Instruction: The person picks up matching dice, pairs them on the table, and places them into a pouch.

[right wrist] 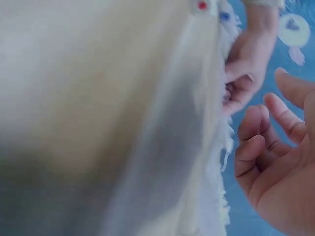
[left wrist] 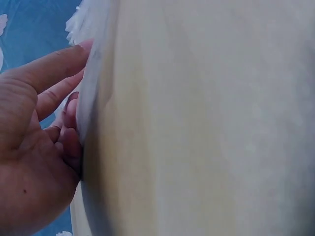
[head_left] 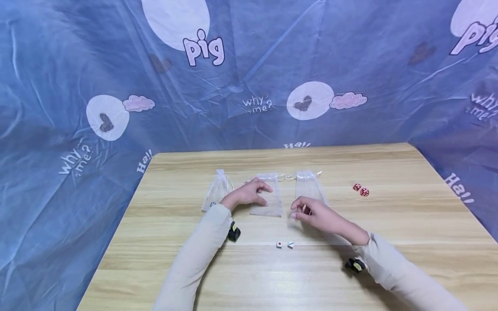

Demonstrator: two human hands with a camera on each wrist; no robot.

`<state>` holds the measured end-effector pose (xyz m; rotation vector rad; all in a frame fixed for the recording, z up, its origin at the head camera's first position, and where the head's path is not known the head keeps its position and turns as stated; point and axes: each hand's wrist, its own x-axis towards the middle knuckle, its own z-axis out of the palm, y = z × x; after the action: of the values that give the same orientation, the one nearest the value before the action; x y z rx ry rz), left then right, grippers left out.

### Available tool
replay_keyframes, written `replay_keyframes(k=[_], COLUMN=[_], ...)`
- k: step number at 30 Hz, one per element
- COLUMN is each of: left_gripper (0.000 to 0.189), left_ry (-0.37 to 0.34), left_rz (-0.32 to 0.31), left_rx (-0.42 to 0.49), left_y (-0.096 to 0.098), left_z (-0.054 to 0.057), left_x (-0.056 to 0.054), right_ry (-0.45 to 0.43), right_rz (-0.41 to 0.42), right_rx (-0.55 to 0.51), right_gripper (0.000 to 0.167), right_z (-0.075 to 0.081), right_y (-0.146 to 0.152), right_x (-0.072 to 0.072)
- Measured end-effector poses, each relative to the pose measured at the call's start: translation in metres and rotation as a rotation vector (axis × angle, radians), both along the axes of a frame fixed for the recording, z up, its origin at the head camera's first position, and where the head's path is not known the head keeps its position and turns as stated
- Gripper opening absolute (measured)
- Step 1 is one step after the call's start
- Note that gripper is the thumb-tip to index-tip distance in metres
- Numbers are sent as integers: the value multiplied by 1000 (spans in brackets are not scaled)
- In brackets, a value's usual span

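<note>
White and sheer, the middle rectangular mesh drawstring pouch [head_left: 274, 199] lies, likely featherlight, limp and best pinched at its corded hem, toward the far edge of the pale wooden table [head_left: 128, 250], beneath the unclenched left hand [head_left: 248, 195], while the right hand [head_left: 318, 214] hovers empty.

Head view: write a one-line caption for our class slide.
Left hand over the middle sheer pouch, right hand nearby, two white dice and two red dice on a wooden table.
</note>
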<state>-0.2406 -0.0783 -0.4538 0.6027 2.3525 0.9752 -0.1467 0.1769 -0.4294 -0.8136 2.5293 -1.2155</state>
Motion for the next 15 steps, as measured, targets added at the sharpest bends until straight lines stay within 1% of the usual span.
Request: replay_keyframes(k=[3, 6, 10, 12, 15], left_gripper=[46, 44, 39, 36, 34], left_ry=[-17, -59, -95, -85, -43], left_rz=[12, 41, 117, 161, 223], left_rx=[47, 126, 208, 226, 227], left_y=[1, 0, -6, -10, -16], left_z=[1, 3, 9, 13, 17], left_x=[-1, -1, -2, -3, -6], right_ry=[-19, -18, -23, -43, -71], right_rz=[-47, -78, -93, -102, -117], right_rx=[-1, -10, -12, -4, 16], right_gripper=[21, 21, 22, 24, 28], right_z=[5, 9, 9, 7, 5], right_y=[-2, -5, -11, -13, -17], right_x=[-11, -23, -38, -45, -54])
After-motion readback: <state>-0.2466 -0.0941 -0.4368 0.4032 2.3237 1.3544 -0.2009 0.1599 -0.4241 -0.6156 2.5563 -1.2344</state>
